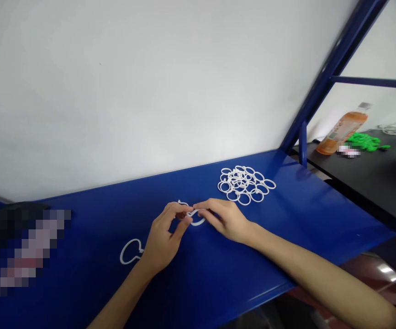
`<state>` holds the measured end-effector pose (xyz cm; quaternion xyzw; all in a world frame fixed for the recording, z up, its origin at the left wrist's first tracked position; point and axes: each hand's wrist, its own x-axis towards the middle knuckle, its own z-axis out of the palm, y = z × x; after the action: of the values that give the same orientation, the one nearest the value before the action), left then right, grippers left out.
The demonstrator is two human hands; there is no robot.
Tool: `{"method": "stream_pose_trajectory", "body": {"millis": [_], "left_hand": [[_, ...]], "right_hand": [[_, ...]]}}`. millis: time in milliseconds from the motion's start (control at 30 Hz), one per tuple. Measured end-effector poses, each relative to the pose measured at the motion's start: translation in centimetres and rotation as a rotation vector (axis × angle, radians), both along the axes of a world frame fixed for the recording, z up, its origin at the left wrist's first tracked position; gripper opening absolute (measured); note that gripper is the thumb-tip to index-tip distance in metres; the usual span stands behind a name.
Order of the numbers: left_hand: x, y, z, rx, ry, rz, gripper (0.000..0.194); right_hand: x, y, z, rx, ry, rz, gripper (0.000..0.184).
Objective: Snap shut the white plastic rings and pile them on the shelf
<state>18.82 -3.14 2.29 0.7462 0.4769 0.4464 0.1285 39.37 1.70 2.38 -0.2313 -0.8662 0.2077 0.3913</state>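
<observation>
Both hands meet around one thin white plastic ring [198,222] above the blue tabletop. My left hand [165,233] pinches its left side between thumb and fingers. My right hand [227,218] grips the same ring from the right, its fingertips closed on the upper edge. Just behind my left fingers shows part of another white piece [183,203], mostly hidden. A separate white ring [124,252], with a gap or bend on its right side, lies left of my left wrist, partly covered by it. Beyond my right hand rests a pile of similar white rings [244,197], several with small knobs.
The blue table [91,219] runs along a white wall [150,91]. A blue metal frame [302,141] rises at the right. Behind it, a dark table [362,183] holds an orange drink bottle [343,130] and green pieces [365,141]. A blurred-out object [33,251] lies at left.
</observation>
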Motion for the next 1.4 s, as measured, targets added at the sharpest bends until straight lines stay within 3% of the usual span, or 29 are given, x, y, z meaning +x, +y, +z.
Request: {"method": "stream_pose_trajectory", "body": {"millis": [233,400,567,933,1233,1400], "left_hand": [[-0.2,0.2,-0.5,0.22,0.118,0.007,0.006],[-0.8,0.6,-1.4,0.333,0.219,-0.052,0.009],[-0.7,0.5,-1.6,0.45,0.229,-0.136,0.005],[-0.6,0.6,-1.3,0.51,0.297,-0.099,0.007],[-0.2,-0.2,-0.9,0.492,0.22,-0.152,0.011],[-0.4,0.5,-1.5,0.432,0.259,-0.113,0.011]], "right_hand": [[0.1,0.1,-0.1,-0.143,-0.063,0.08,0.02],[0.0,-0.1,0.3,-0.147,-0.118,0.157,0.019],[-0.3,-0.6,0.4,-0.248,-0.107,0.13,0.015],[-0.5,-0.4,0.0,-0.402,-0.021,0.149,0.013],[-0.2,-0.9,0.6,-0.224,-0.071,0.222,0.019],[-0.4,-0.5,0.2,-0.142,-0.133,0.161,0.02]]}}
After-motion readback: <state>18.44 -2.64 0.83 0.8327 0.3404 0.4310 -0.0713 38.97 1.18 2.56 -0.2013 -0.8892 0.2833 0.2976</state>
